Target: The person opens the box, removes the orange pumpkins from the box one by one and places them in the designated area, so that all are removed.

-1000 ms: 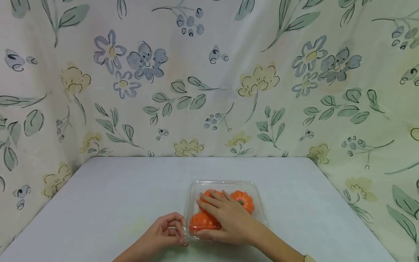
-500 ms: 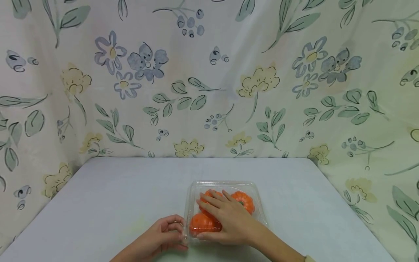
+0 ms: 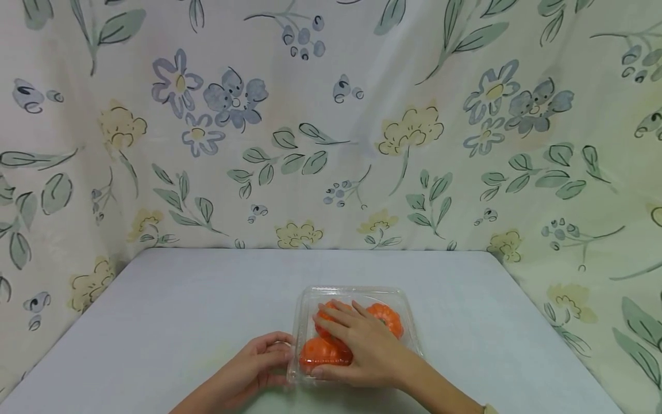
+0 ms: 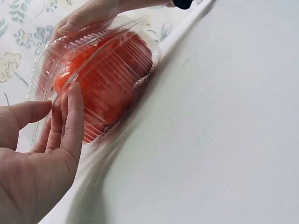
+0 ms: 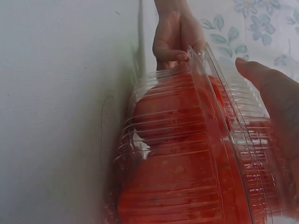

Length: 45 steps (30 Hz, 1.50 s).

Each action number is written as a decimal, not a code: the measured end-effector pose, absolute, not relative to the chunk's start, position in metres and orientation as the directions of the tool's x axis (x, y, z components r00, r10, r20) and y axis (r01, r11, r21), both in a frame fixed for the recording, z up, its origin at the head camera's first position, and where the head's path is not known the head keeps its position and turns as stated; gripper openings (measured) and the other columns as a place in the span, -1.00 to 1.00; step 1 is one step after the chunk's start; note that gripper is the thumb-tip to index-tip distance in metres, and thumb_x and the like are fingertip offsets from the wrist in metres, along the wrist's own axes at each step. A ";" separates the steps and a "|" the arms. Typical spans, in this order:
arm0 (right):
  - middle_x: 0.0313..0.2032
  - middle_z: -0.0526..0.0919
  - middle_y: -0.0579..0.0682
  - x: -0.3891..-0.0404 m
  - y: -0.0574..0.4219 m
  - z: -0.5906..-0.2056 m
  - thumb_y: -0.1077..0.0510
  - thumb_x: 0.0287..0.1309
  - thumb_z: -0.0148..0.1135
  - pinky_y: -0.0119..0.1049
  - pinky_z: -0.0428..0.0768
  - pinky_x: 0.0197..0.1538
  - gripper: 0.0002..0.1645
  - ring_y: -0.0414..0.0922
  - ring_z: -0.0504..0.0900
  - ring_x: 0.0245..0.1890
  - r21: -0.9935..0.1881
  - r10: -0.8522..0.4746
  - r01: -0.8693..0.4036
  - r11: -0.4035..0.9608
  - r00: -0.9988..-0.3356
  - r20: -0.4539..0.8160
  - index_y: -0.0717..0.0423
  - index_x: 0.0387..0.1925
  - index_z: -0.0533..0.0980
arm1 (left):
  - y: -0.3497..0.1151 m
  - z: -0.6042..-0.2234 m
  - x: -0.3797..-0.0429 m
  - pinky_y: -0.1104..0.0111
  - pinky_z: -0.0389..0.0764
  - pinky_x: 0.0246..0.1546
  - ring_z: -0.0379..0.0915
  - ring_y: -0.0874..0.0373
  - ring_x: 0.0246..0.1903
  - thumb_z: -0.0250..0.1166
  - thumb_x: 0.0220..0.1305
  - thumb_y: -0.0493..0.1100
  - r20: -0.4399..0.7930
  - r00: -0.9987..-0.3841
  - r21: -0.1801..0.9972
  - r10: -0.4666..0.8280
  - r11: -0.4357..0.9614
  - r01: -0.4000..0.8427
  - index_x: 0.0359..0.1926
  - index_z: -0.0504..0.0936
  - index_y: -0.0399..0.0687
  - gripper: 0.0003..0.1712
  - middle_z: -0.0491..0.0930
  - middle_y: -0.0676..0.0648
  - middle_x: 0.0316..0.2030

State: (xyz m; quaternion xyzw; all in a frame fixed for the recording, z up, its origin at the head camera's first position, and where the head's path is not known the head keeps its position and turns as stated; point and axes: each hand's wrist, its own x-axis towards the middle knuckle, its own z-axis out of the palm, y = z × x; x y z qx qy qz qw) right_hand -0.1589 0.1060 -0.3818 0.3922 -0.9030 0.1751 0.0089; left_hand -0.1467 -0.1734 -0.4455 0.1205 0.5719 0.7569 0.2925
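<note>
A clear plastic clamshell container (image 3: 403, 299) stands on the white table with small orange pumpkins inside, one (image 3: 384, 319) at the back right and another (image 3: 324, 352) at the front left. My right hand (image 3: 364, 351) lies over the lid with its fingers spread, covering part of a third pumpkin (image 3: 326, 313). At the front left corner, my left hand (image 3: 264, 362) pinches the container's rim. The left wrist view shows this hand (image 4: 51, 140) with thumb and fingers on either side of the rim. Ribbed side walls (image 5: 177, 121) fill much of the right wrist view.
A white cloth covers the table (image 3: 207, 299), which reaches out to both sides of the container. Behind and beside it hangs a floral curtain (image 3: 320, 115).
My left hand's fingers have shifted slightly along the container's left front corner, and its thumb has moved up to the rim. The right hand and the container stay in place.
</note>
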 end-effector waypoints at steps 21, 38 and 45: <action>0.52 0.41 -0.10 -0.161 0.126 -0.382 -0.42 0.36 0.24 0.30 0.32 0.51 -0.20 -0.03 0.35 0.54 -0.370 -0.711 -0.734 0.569 -0.666 0.228 -0.12 0.44 0.51 | -0.170 -0.443 -0.159 0.40 0.77 -0.20 0.61 0.22 -0.27 0.22 0.53 -0.23 -0.177 -0.813 0.938 0.555 -0.154 -0.310 -0.01 0.53 -0.10 -0.90 0.64 0.06 -0.23; 0.31 0.62 -0.15 -0.154 0.157 -0.390 -0.38 0.31 0.34 0.12 0.67 0.24 -0.36 -0.03 0.57 0.31 -0.278 -0.655 -0.759 0.588 -0.649 0.386 -0.20 0.28 0.64 | -0.170 -0.444 -0.159 0.42 0.78 -0.21 0.64 0.25 -0.33 0.24 0.53 -0.24 -0.168 -0.807 0.934 0.566 -0.171 -0.314 -0.03 0.55 -0.08 -0.92 0.63 0.07 -0.27; 0.26 0.65 -0.17 -0.151 0.173 -0.396 -0.33 0.25 0.44 0.08 0.71 0.19 -0.42 -0.11 0.60 0.26 -0.258 -0.640 -0.783 0.566 -0.614 0.461 -0.21 0.21 0.67 | -0.170 -0.443 -0.159 0.42 0.78 -0.22 0.63 0.24 -0.33 0.25 0.51 -0.24 -0.183 -0.814 0.933 0.551 -0.163 -0.320 -0.03 0.54 -0.10 -0.90 0.64 0.05 -0.26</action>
